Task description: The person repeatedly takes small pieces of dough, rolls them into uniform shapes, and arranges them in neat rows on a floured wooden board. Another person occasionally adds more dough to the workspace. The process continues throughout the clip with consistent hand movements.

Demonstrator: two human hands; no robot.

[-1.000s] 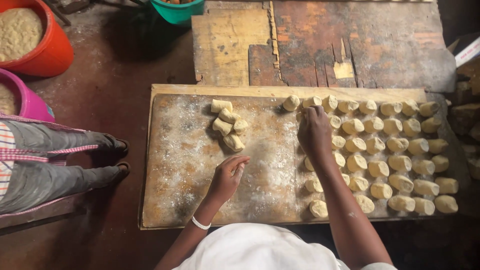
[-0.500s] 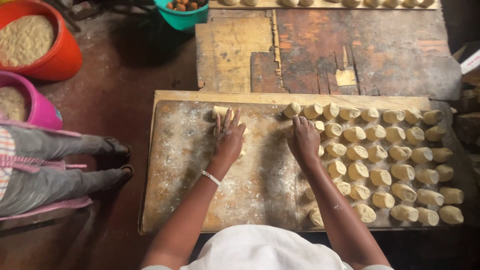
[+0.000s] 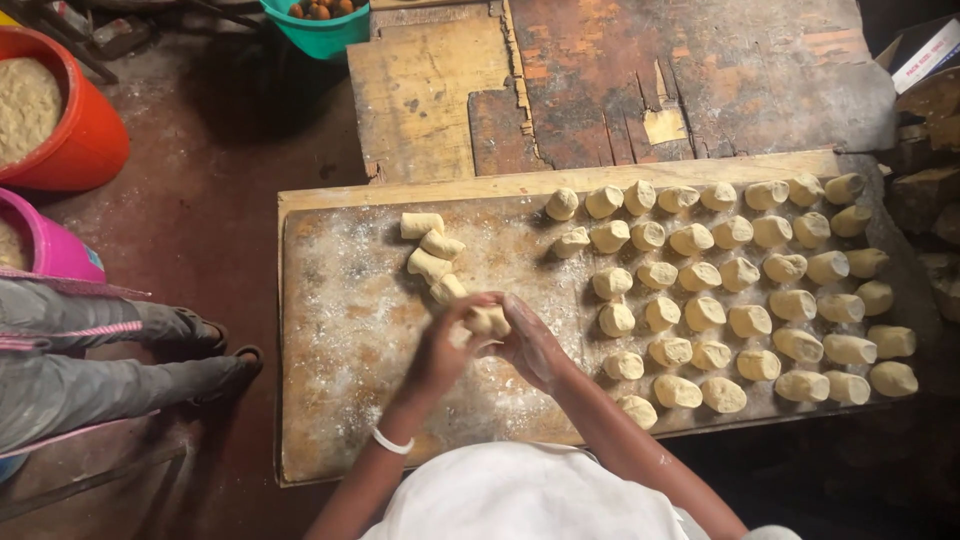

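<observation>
Near the middle of the floured board [image 3: 330, 400], toward its front edge, both hands met around a single dough piece [image 3: 488, 320]. The left hand [image 3: 443, 350] curled its fingers [image 3: 462, 312] against the piece's left side, and the right hand [image 3: 530, 345] cupped it from the right, fingers [image 3: 510, 312] bent over it; both sets of fingers were closed on the dough, which was lifted just above the board. The piece was pale cream, short and lumpy, dusted with flour, and only its top showed between the hands; its underside and the palms were hidden. A white beaded bracelet [image 3: 390, 441] circled the left wrist.

Just behind the hands, toward the board's back left, a small heap of uncut-looking dough chunks [image 3: 430, 258] lay touching one another in a line. Across the right half of the board, rows of shaped dough balls [image 3: 750, 280] sat close together, reaching the right edge and the back edge. Beyond the board lay worn wooden planks [image 3: 600, 90]. Off the left side, another person's legs [image 3: 110, 350] in grey trousers stretched over the dark floor, near an orange tub [image 3: 95, 140] of crumbly meal, a pink tub [image 3: 55, 250] cut off by the frame, and a green bucket [image 3: 315, 35] whose contents were hard to make out.
</observation>
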